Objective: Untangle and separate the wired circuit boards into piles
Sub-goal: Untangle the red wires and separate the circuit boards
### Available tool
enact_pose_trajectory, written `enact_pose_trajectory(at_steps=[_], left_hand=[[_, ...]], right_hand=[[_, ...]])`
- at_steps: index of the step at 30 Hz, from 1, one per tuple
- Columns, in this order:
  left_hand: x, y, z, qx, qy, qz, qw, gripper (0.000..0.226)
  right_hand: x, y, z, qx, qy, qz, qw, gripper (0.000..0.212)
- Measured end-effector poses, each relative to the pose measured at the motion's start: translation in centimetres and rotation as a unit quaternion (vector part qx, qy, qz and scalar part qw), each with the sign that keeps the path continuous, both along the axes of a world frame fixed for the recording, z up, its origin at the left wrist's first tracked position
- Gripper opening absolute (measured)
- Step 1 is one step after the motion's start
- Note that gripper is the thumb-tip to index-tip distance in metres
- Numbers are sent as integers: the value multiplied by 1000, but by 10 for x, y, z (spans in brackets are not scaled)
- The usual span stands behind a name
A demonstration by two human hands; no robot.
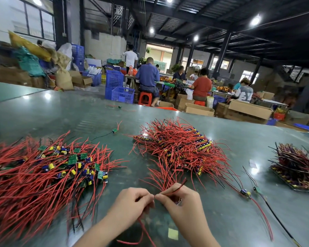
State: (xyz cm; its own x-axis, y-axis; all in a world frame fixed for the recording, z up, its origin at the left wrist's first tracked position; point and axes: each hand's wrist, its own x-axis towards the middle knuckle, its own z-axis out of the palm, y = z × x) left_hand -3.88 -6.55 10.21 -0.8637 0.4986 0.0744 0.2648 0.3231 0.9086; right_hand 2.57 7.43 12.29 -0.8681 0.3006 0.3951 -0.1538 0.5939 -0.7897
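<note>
A tangled heap of green circuit boards with red wires point(48, 172) lies on the left of the table. A second, more ordered pile of wired boards point(180, 145) lies at centre. My left hand point(132, 202) and my right hand point(180, 202) meet near the front edge, each pinching red and black wires point(175, 188) that fan up toward the centre pile. More red wire point(143, 229) hangs below my hands. The board on these wires is hidden by my fingers.
A third bundle point(298, 168) sits at the far right. Two loose wired boards point(248, 192) lie right of my hands, another single board point(114, 131) farther back. The dark green table point(78, 113) is glossy. People work at benches among blue crates point(122, 94) and cardboard boxes behind.
</note>
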Motion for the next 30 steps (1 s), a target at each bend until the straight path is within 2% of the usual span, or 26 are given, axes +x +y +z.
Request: enact_pose_trajectory(at_steps=[2, 4, 6, 9, 15, 19, 21, 25, 28, 29, 30], left_hand=[[-2, -1, -4, -18, 53, 18, 998, 34], [-2, -1, -5, -21, 96, 18, 995, 28], [-2, 0, -6, -13, 143, 16, 989, 29], [-2, 0, -4, 0, 172, 12, 985, 35], [-1, -1, 2, 2, 72, -14, 997, 36], [4, 3, 5, 63, -57, -60, 995, 43], [4, 4, 4, 79, -83, -59, 992, 44], [4, 4, 4, 89, -83, -35, 992, 43], [7, 4, 5, 99, -111, -59, 987, 41], [8, 3, 6, 105, -122, -65, 985, 40], [8, 3, 6, 108, -128, -66, 984, 40]], right_hand=[[-1, -1, -2, 5, -13, -3, 1000, 35], [-1, 4, 0, -83, -56, 19, 995, 25], [0, 8, 2, -198, -100, 56, 974, 22], [2, 9, 2, -252, -113, 70, 959, 24], [-3, 13, 0, -272, 12, -45, 961, 12], [-4, 10, -3, -296, 43, -65, 952, 13], [-4, 13, -2, -319, 62, -70, 943, 12], [-5, 17, -4, -401, 68, -61, 912, 5], [-7, 13, -5, -531, 69, -10, 845, 9], [-8, 13, -5, -540, 73, -6, 839, 9], [-8, 14, -5, -516, 76, -15, 853, 8]])
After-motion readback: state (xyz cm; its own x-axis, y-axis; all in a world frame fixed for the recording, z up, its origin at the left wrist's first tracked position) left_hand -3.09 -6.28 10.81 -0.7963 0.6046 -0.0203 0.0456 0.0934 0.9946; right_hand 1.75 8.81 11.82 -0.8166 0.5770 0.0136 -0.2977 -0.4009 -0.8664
